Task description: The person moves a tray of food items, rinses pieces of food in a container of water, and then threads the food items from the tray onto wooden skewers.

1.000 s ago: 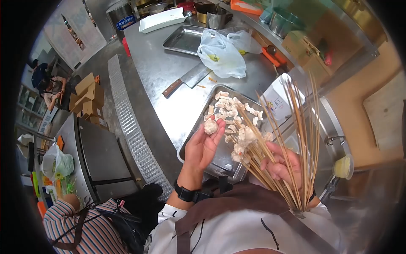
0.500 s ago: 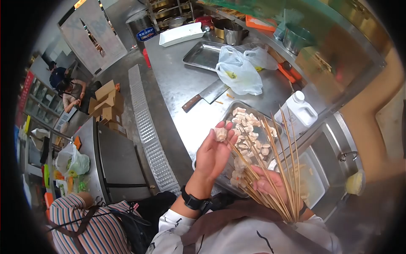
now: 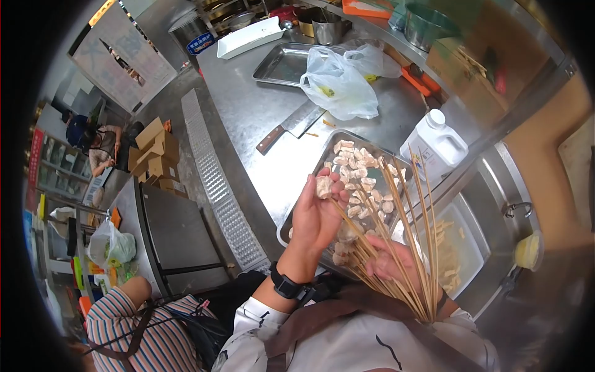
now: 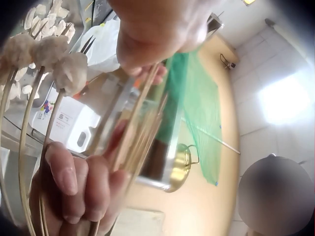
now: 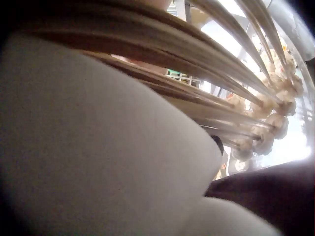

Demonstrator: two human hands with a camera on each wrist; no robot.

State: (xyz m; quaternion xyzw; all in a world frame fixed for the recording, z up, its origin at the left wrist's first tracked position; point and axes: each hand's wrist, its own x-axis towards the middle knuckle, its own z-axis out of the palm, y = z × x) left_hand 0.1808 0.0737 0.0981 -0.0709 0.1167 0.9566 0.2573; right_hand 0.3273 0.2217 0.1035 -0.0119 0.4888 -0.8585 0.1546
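Observation:
In the head view my left hand holds a pale, lumpy piece of food between thumb and curled fingers. One bamboo skewer runs up from my right hand to this piece. My right hand grips a bundle of bamboo skewers, some standing tall, others pointing toward the tray. Pale lumps are threaded on the ends of several skewers in the left wrist view. Under the hands lies a metal tray with many pale food pieces. Skewers and a white sleeve fill most of the right wrist view.
Beyond the tray are a cleaver, a plastic bag and another metal tray. A white jug stands right of the food tray, beside a sink holding a white tub. A person in stripes is at left.
My left hand has gone from a fairly open palm under the lump to fingers curled around it. A skewer now meets the lump. The head view has shifted.

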